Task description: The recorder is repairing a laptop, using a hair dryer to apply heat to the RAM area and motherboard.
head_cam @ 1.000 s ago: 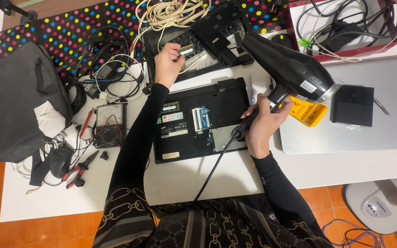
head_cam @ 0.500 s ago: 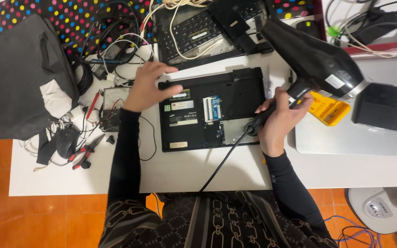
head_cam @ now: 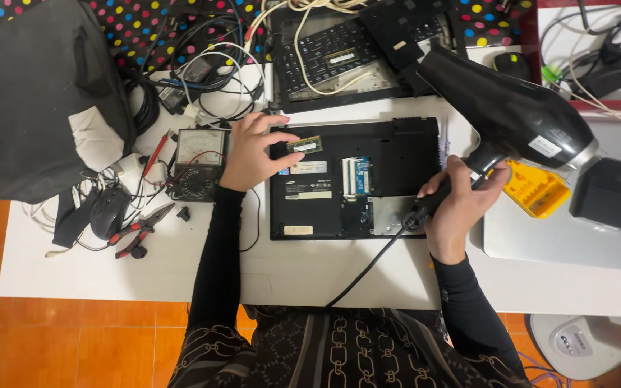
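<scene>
Memory stick pinched in my left grip, hair dryer clenched in my right grip.
A moment ago my left grip was up by the loose keyboard; now it has come down over the opened laptop base on the table, holding the stick above the top-left corner, short of the slot to its right. Meter and pliers lie left; the dryer's cord trails under my right grip.
</scene>
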